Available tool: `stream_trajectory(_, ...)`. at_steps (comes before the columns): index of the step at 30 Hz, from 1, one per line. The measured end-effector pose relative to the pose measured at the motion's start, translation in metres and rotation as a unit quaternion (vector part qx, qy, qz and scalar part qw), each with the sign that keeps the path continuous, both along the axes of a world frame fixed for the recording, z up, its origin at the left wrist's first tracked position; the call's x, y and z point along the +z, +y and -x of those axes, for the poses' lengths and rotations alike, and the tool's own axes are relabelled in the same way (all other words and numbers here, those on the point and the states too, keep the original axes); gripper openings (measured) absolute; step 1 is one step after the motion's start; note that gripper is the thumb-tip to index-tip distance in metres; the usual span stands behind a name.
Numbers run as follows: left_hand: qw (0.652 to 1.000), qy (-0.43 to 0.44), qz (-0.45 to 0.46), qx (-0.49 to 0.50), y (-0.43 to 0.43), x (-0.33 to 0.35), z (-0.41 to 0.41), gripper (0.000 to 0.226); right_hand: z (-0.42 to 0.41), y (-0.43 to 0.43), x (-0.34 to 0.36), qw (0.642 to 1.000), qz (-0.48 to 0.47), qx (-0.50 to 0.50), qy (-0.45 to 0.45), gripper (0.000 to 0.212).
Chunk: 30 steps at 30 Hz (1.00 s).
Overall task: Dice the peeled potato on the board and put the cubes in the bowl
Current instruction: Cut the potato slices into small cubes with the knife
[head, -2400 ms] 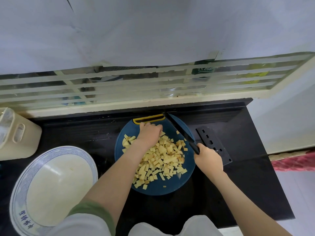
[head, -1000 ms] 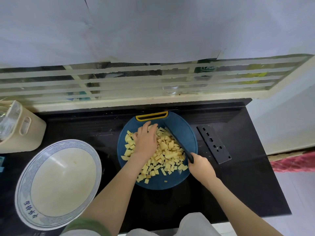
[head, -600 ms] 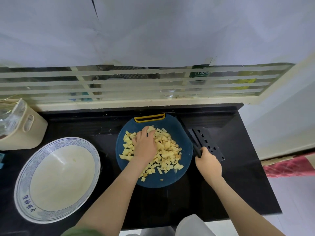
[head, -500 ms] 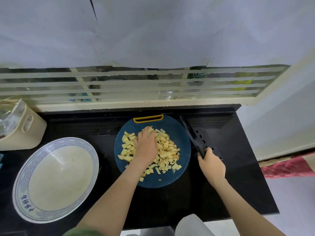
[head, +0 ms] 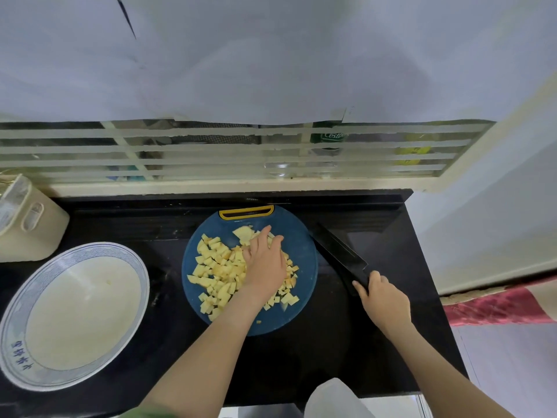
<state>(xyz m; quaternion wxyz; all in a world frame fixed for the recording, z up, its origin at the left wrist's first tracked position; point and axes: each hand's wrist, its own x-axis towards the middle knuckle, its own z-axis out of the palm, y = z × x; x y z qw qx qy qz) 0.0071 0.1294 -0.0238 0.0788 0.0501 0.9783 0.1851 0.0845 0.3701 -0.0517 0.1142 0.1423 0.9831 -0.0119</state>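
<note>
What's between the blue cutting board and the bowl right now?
Nothing stands there: the head view shows only a bare strip of black counter between the board and the bowl.

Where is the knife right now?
In the head view, the black knife is right of the blue board, over the dark counter, its handle in the right hand.

right hand (head: 382, 303): moved knife (head: 340, 254) off board (head: 304, 312) onto counter, apparently lying flat | left hand (head: 265, 263): slid right over cubes (head: 217, 267)

Black counter (head: 301, 357): blue board (head: 297, 236), bowl (head: 75, 309), beige container (head: 33, 233).
</note>
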Motion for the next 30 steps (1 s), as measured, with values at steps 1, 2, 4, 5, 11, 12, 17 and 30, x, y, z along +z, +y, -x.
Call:
stream_trajectory(1,1.000,-0.004,0.004,0.003,0.003,-0.001,0.000,0.041,0.000,0.001,-0.001,1.000,-0.008,0.007,-0.003,0.037)
stream_trajectory(2,1.000,-0.009,0.007,0.005,0.006,-0.001,0.000,0.041,0.000,0.000,-0.003,1.000,-0.008,0.010,-0.005,0.037)
stream_trajectory(4,1.000,-0.015,0.014,0.009,0.013,-0.001,-0.001,0.042,-0.002,0.000,-0.007,1.000,0.005,0.011,-0.007,0.036)
stream_trajectory(5,1.000,-0.016,0.017,0.009,0.015,-0.001,-0.001,0.042,-0.003,-0.001,-0.009,1.000,0.009,0.010,-0.008,0.036)
stream_trajectory(11,0.997,-0.051,0.048,0.035,0.019,-0.004,-0.005,0.043,0.006,0.003,-0.005,0.998,0.037,0.021,-0.050,0.034)
stream_trajectory(12,0.996,-0.059,0.053,0.037,0.017,-0.005,-0.005,0.044,0.009,0.002,-0.004,0.997,0.041,0.022,-0.059,0.034)
stream_trajectory(17,0.995,-0.078,0.053,0.029,0.009,-0.001,-0.011,0.048,0.015,0.000,0.000,0.995,0.013,0.046,-0.090,0.040)
stream_trajectory(30,0.984,-0.113,0.074,0.114,-0.091,0.020,-0.032,0.075,0.062,-0.097,0.045,0.974,0.115,0.174,-0.086,0.099)
